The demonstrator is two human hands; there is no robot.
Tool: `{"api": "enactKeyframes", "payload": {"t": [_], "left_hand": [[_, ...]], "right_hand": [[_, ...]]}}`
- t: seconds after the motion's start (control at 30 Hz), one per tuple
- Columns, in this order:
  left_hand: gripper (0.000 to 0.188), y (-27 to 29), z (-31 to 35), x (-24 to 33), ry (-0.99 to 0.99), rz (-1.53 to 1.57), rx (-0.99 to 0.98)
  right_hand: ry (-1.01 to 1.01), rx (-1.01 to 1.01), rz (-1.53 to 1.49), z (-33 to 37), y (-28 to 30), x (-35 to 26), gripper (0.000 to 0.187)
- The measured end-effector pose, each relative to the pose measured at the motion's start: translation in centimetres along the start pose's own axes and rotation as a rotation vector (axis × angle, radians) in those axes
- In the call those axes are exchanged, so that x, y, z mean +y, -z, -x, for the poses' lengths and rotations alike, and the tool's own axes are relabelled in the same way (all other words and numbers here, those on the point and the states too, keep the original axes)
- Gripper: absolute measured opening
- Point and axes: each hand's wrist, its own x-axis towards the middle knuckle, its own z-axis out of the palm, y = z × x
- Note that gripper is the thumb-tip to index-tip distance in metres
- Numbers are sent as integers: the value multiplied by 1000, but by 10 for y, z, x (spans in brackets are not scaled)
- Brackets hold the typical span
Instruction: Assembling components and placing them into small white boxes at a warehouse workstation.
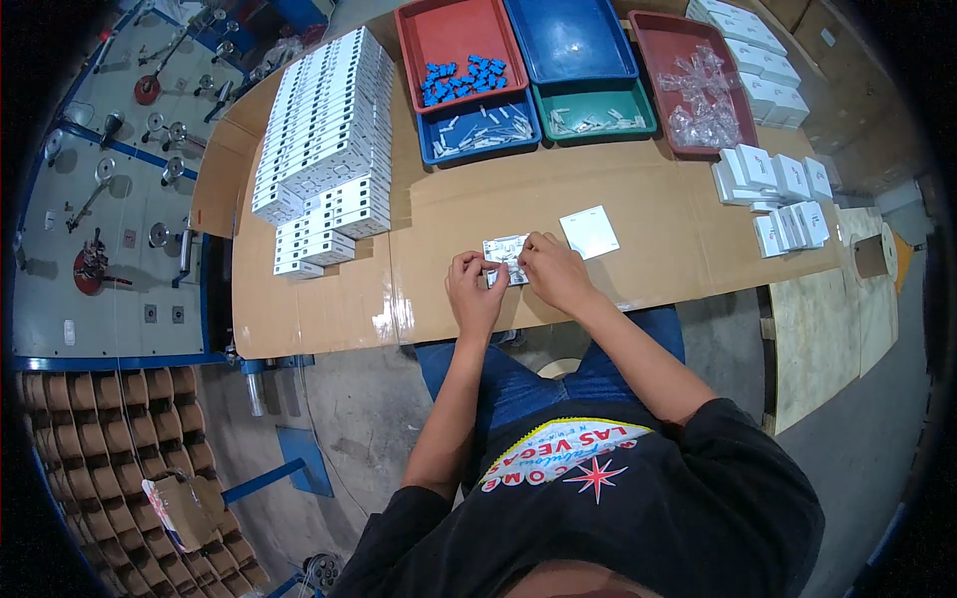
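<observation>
A small square white plastic housing [506, 246], its inner parts facing up, lies on the cardboard-covered table in front of me. My left hand [473, 291] is closed at its left and lower edge, thumb and fingertips pressed together on it. From the right, my right hand [554, 271] bends over the housing's right side with its fingers closed on it. The fingers partly cover the housing, and any small part between them is too small to make out. Just right of my right hand, a flat white square plate [589, 232] rests on the cardboard.
Tall stacks of white housings [324, 120] stand at the left. Behind are a red tray [459, 30] with blue pieces, blue trays [570, 40], a green tray [595, 105] with small white parts, and a dark red tray [658, 40] of clear plastic pieces. White boxes [788, 177] sit at the right.
</observation>
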Motion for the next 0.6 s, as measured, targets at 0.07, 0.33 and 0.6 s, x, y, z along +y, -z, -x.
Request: {"api": "enactKeyframes", "payload": {"t": [0.07, 0.33, 0.6], "left_hand": [[16, 0, 0, 0, 28, 16, -1], [18, -2, -1, -4, 5, -58, -12], [17, -2, -1, -1, 51, -51, -16]], "right_hand": [[41, 3, 35, 0, 1, 0, 8], [-93, 17, -64, -7, 0, -4, 8], [-73, 19, 0, -4, -7, 2, 7]]}}
